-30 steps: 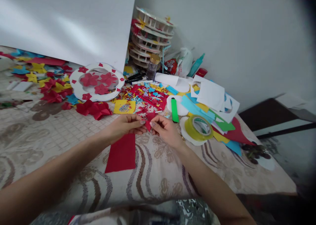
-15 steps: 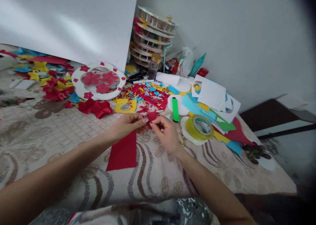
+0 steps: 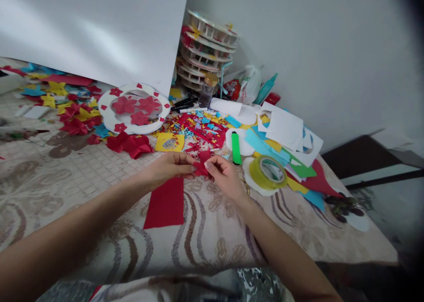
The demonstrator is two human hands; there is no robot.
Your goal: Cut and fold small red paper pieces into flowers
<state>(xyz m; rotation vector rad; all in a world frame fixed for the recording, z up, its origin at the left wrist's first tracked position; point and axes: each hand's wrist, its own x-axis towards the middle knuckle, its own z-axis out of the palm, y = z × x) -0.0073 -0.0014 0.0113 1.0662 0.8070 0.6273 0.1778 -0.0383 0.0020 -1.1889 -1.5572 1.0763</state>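
Note:
Between my two hands is a small piece of red paper [image 3: 200, 168], held just above the cloth-covered table. My left hand [image 3: 175, 166] pinches its left side with thumb and fingers. On the other side, my right hand [image 3: 223, 173] grips it between thumb and index finger. Parts of the paper are hidden behind my fingers. A larger red paper strip [image 3: 165, 204] lies flat below my left wrist. Just beyond my hands are a yellow paper square [image 3: 169, 142] with glitter-like specks and a heap of coloured paper scraps [image 3: 202, 125].
Right of my hands lie a green cutter [image 3: 236, 148], a roll of clear yellow tape [image 3: 268, 171] and white paper sheets [image 3: 285, 125]. Red paper flowers [image 3: 129, 145] and a white scalloped ring [image 3: 106, 116] are at left. A tiered white stand [image 3: 208, 50] rises behind.
My fingers have drawn slightly apart, and more of the small red paper shows between them. The larger red strip stays where it was.

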